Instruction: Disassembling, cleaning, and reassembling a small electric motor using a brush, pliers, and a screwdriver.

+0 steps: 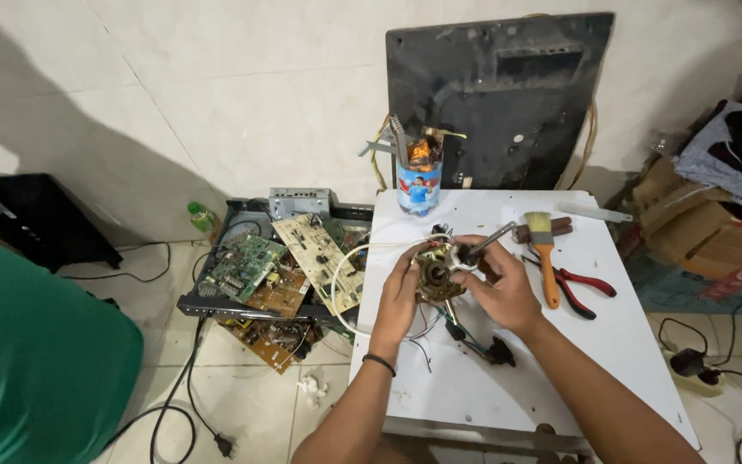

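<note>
Hands at work on a small electric motor [436, 277], held just above a white bench [594, 344]. The left hand [398, 296] cups the motor from its left side, fingers curled around the brassy, round body. The right hand [501, 290] grips it from the other side, fingers closed near the metal shaft [491, 240] that sticks out up and away from the hands. Both hands are clenched on the motor — neither is free.

The motor is between the two hands, over the middle of the bench. A white cord [343, 277] loops out to the left of the left hand, and thin coloured wires [457, 331] trail down beneath the hands to a small black plug [500, 351] lying on the bench.

Judging by the bare windings and loose wires, the motor seems to be out of its housing already, with work on it in progress — nothing looks refitted or closed up. Whether a part is being removed or put back cannot be told.

Just right of the right hand lie a paintbrush with an orange handle [545, 258] and red-handled pliers [579, 288], both untouched. Beyond the hands stands a cup [419, 182] stuffed with odds and ends, and behind it a dark panel [500, 99] leans on the wall. Far left of the left hand, on the floor, a tray holds a heap of circuit boards [289, 266]. A person's green sleeve [36, 361] shows at the far left.
</note>
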